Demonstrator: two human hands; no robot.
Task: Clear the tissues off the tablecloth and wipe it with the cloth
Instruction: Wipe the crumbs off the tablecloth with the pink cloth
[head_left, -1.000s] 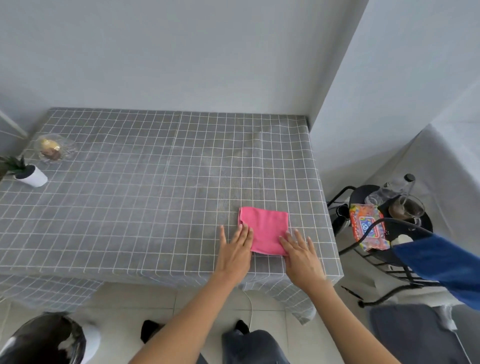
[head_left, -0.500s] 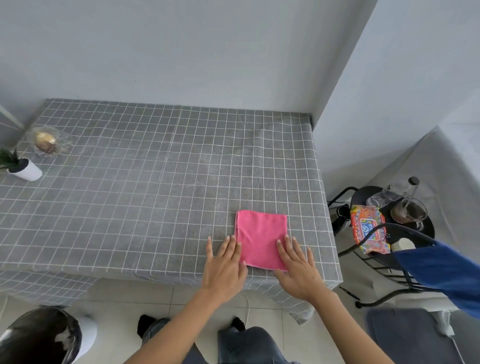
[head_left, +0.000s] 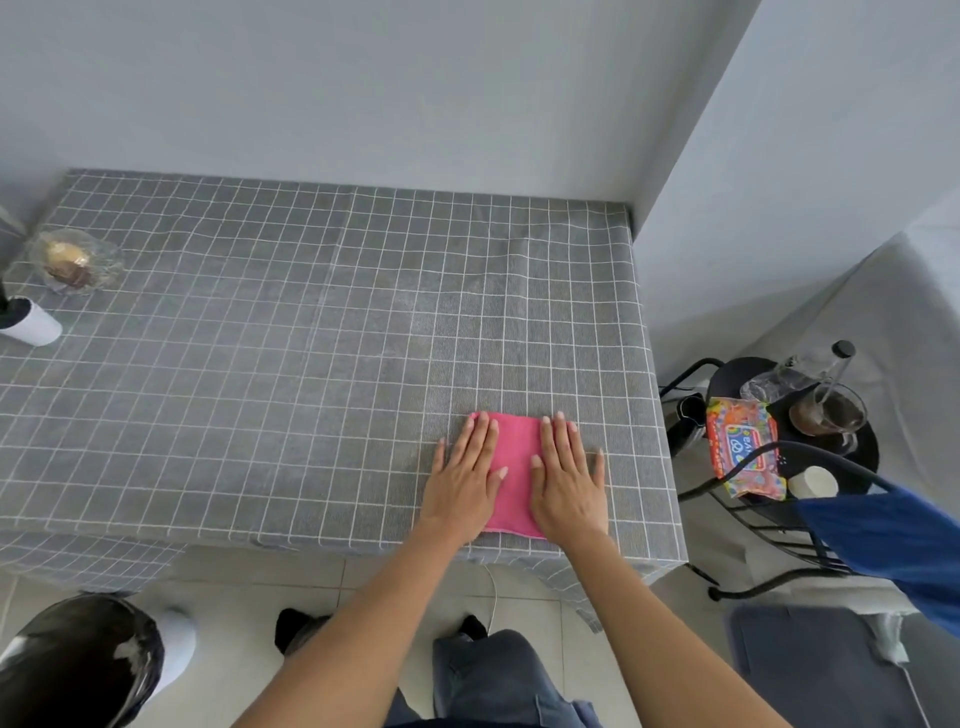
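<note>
A folded pink cloth (head_left: 516, 467) lies flat on the grey checked tablecloth (head_left: 291, 353) near the front right corner of the table. My left hand (head_left: 465, 475) rests palm down on the cloth's left side, fingers spread. My right hand (head_left: 569, 475) presses flat on its right side, fingers together. Both hands cover much of the cloth; only a strip between them and its near edge show. No tissues are visible on the tablecloth.
A glass bowl (head_left: 72, 260) and a small white plant pot (head_left: 34, 325) stand at the far left. A black wire side table (head_left: 789, 452) to the right holds a wipes pack (head_left: 745, 449), a glass cup and bottle. A black-lined bin (head_left: 78, 660) sits on the floor.
Both hands slid forward from the cloth's near corners onto its top, now lying flat over it. The cloth has stayed near the same corner of the table.
</note>
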